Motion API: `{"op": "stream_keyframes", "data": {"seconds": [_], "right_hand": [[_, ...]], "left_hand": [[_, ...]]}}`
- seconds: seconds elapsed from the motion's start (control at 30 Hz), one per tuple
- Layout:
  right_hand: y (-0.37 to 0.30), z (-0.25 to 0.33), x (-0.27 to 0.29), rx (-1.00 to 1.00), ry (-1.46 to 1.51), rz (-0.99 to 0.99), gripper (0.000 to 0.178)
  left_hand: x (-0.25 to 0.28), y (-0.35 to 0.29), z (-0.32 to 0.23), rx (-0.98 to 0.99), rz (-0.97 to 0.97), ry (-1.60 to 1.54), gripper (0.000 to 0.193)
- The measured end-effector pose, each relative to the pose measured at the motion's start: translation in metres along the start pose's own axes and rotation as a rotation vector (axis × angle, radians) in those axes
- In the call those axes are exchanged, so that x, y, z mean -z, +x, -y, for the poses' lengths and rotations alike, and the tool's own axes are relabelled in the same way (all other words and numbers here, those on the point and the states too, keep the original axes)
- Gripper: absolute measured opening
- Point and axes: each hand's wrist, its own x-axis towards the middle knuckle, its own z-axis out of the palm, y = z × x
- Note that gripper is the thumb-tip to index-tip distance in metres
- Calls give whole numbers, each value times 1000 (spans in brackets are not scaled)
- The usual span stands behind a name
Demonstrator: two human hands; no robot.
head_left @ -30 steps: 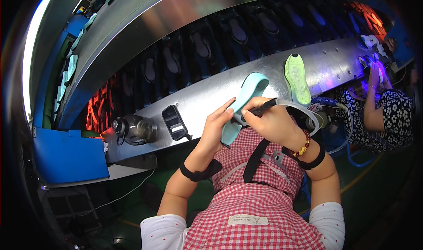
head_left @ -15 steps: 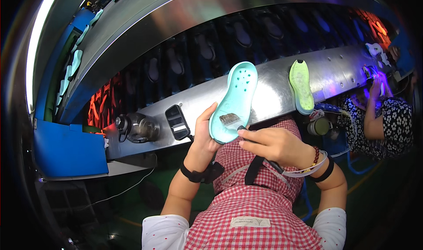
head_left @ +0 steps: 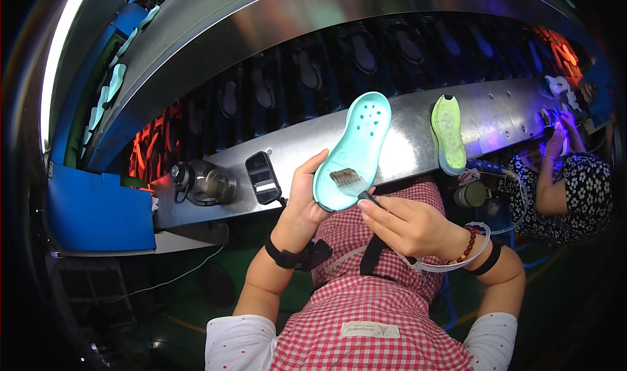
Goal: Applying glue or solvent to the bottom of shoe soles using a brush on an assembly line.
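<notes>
A turquoise shoe sole (head_left: 361, 130) with a cluster of small holes at its far end is held up over my apron, hollow side facing me. My left hand (head_left: 305, 191) grips its near left edge, thumb along the rim. In my right hand (head_left: 411, 226) is a flat brush (head_left: 346, 179) with a dark handle. Its bristles lie against the inside of the sole's near end. A clear tube (head_left: 457, 264) loops by my right wrist. On the metal ledge to the right rests a yellow-green sole (head_left: 448, 136).
A dark jug (head_left: 210, 183) and a black rectangular holder (head_left: 263, 179) stand on the metal ledge (head_left: 408, 149) at left. Behind it, dark sole shapes sit in a row of slots. A co-worker in a flowered top (head_left: 575, 191) works at right. Turquoise soles (head_left: 116, 83) line the upper left.
The sole has shifted slightly to the right and leans a bit more that way. The brush stays at its near end, and my right hand has moved slightly lower.
</notes>
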Motion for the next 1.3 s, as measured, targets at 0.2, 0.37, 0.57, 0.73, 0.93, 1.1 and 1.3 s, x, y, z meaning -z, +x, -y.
{"op": "stream_keyframes", "data": {"seconds": [0.2, 0.37, 0.57, 0.73, 0.93, 1.1, 1.3], "right_hand": [[-5, -2, 0, 126, -119, 32, 25], [-3, -5, 6, 172, -138, 67, 24], [-4, -6, 10, 222, -171, 79, 23], [-5, -6, 11, 219, -171, 95, 23], [-7, -14, 20, 178, -227, 178, 24], [-13, -27, 20, 59, -183, 142, 23], [-8, -27, 23, -57, -69, 25, 24]], "left_hand": [[-1, -1, 2, 31, 6, -44, 48], [-4, -1, 1, 51, 6, -23, 48], [-6, -1, 1, 50, -52, -68, 46], [-8, -3, 1, 56, -36, -13, 42], [-10, -5, -4, 61, -112, -51, 45], [-9, -10, -7, 51, -93, 31, 46], [-4, -6, -8, 7, -163, 136, 47]]}}
